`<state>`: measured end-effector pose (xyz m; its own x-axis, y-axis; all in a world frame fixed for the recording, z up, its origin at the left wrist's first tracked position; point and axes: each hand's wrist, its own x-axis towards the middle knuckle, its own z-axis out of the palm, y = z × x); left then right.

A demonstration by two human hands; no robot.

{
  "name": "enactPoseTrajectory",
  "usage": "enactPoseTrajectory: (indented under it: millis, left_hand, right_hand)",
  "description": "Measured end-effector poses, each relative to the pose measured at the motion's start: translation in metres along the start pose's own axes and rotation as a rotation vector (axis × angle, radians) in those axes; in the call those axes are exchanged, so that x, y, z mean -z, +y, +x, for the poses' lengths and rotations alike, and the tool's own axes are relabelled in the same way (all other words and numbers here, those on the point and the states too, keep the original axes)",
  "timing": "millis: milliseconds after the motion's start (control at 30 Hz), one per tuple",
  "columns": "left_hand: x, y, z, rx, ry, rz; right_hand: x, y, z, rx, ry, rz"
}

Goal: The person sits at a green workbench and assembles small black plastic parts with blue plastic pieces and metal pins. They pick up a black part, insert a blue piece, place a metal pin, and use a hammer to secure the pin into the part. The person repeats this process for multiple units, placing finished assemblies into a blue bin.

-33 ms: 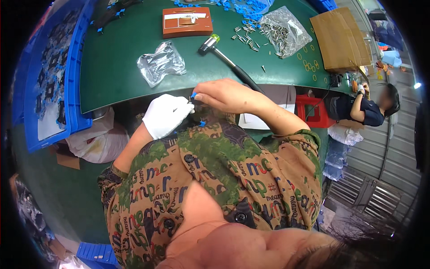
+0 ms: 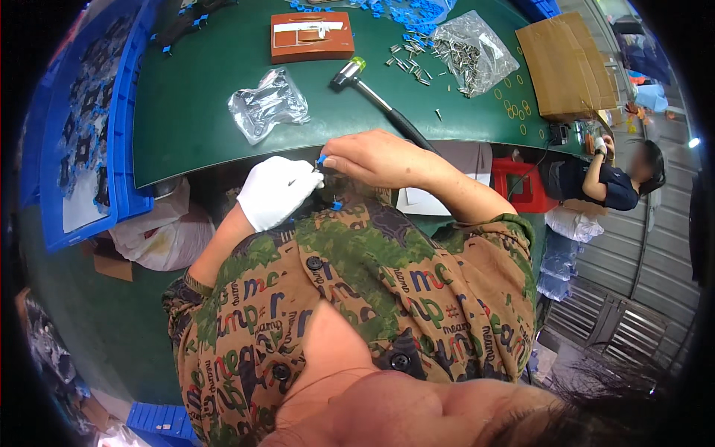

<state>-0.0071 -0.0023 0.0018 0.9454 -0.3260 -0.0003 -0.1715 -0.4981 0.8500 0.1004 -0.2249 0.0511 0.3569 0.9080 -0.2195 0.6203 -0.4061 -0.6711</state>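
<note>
While the right hand [image 2: 376, 159] pinches a blue piece [image 2: 322, 159], the left hand [image 2: 272, 194] hides its grip

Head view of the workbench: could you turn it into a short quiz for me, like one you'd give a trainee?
1. True or false: both hands wear white gloves.
2. Which lies left of the mallet: a) the clear plastic packet, b) the loose yellow rings, or c) the cardboard carton?
3. Fill in: in the right hand is a small ____ piece.

Key:
1. False; only the left hand does.
2. a.
3. Blue.
</note>
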Motion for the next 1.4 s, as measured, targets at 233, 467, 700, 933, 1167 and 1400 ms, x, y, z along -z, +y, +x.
enactPoseTrajectory:
  millis: [233,467,700,933,1167,1400]
  left_hand:
    - [0.0,0.002,0.001,-0.007,-0.033,0.083]
    - [-0.005,-0.003,0.001,-0.058,-0.103,0.148]
    - [-0.01,-0.002,-0.002,0.173,-0.093,-0.276]
    - [0.037,-0.002,-0.009,0.251,-0.113,-0.526]
    - [0.128,-0.012,0.065,-0.029,0.334,-0.361]
    - [0.132,-0.052,0.181,-0.07,0.319,-0.176]
  right_hand:
    - [0.004,-0.002,0.008,0.061,-0.092,0.005]
    - [0.004,-0.012,0.005,0.011,-0.164,-0.062]
    - [-0.002,0.016,0.013,-0.17,-0.364,0.515]
    - [-0.006,0.023,0.018,-0.109,-0.041,0.507]
    - [0.014,0.05,-0.019,-0.226,0.733,-0.65]
    - [0.0,0.076,-0.009,-0.271,0.642,-0.537]
